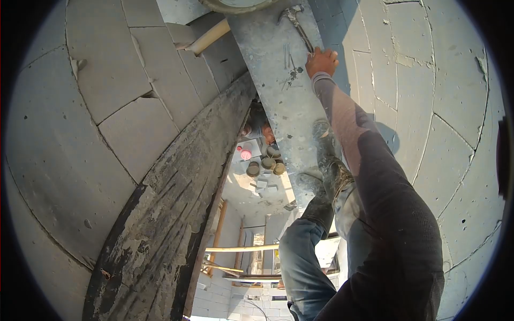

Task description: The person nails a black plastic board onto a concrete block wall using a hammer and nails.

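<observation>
My right hand [322,62] is reached out over a grey plank [300,128], its fingers closed round the end of a hammer's handle. The hammer [300,28] lies on the plank with its metal head pointing away from me. Several long nails [287,56] and some dark crumbs lie beside it, to the left of my hand. My left hand is out of view. Below, my legs in jeans and my dirty boots [334,174] rest on the plank.
Block walls [128,80] rise on both sides. A mortar-stained board [176,214] runs along the left, with a gap beside the plank dropping to a floor holding several buckets [253,169]. A round tub's rim [238,7] shows at the top, near a wooden pole [210,37].
</observation>
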{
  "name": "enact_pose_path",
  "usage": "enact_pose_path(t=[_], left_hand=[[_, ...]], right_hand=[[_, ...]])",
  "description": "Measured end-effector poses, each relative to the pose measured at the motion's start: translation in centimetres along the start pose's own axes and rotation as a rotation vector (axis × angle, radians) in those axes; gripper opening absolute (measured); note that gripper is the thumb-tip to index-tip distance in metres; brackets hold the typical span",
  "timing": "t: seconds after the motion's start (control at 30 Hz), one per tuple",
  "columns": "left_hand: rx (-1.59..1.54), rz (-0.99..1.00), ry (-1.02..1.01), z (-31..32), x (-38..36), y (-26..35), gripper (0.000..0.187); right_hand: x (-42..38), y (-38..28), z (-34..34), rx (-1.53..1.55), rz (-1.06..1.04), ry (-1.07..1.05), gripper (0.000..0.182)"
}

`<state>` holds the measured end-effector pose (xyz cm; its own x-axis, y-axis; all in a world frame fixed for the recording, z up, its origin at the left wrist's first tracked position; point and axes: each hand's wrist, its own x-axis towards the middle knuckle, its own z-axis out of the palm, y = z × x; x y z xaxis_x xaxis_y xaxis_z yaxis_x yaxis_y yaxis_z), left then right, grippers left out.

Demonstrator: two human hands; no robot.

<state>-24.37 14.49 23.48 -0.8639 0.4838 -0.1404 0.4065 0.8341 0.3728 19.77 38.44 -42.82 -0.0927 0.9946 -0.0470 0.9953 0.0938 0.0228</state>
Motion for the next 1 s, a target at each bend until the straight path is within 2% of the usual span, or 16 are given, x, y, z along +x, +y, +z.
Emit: enact_pose_path(t=[0.13,0.2,0.27,0.3,0.33,0.4,0.43,0.5,0.53,0.57,0.6,0.63,0.8,1.0], left_hand=[[-0.171,-0.065,0.065,0.8,0.2,-0.3,0.053],[-0.253,-0.087,0.114,0.9,-0.2,-0.3,0.053],[-0.301,-0.106,0.198,-0.5,-1.5,0.2,0.054],[-0.309,-0.107,0.273,-2.3,-2.8,0.9,0.054],[-0.293,-0.097,0.384,-5.1,-5.1,2.2,0.054],[-0.156,-0.036,0.683,-13.1,-12.7,8.1,0.055],[-0.071,0.024,0.847,-15.8,-17.5,12.7,0.055],[0.372,-0.023,0.686,-25.6,-21.2,11.6,0.055],[0.604,0.015,0.693,-26.6,-21.2,11.5,0.054],[0.711,0.069,0.714,-28.1,-21.3,10.9,0.055],[0.742,0.175,0.684,-27.3,-20.2,11.0,0.046],[0.718,0.211,0.501,-27.0,-19.0,11.9,0.048],[0.651,0.230,0.536,-24.8,-18.1,12.1,0.053],[0.626,0.185,0.436,-25.0,-17.9,12.8,0.050]], right_hand=[[-2.2,-1.1,0.5,0.160,-0.072,0.032,0.032],[-3.4,-2.7,2.2,0.441,-0.352,-0.272,0.035],[-3.6,-4.9,2.5,0.405,-0.204,-0.320,0.037],[-2.8,-5.9,1.7,0.296,-0.118,-0.432,0.037],[-2.7,-6.0,3.7,0.277,-0.048,-0.393,0.035],[-2.4,-6.7,4.3,0.288,0.101,-0.423,0.029],[-2.3,-5.8,7.7,0.342,0.134,-0.457,0.029],[-1.7,-4.9,14.0,0.305,0.130,-0.383,0.023],[0.7,0.1,28.2,0.411,0.091,-0.410,0.023],[-0.4,-2.2,23.6,0.330,-0.083,-0.498,0.036],[-0.2,-1.8,23.3,0.366,-0.092,-0.492,0.036],[-0.1,-1.6,23.0,0.385,-0.103,-0.483,0.036],[0.2,-1.1,22.3,0.408,-0.152,-0.443,0.038],[0.0,-1.3,20.4,0.367,-0.202,-0.414,0.041]])
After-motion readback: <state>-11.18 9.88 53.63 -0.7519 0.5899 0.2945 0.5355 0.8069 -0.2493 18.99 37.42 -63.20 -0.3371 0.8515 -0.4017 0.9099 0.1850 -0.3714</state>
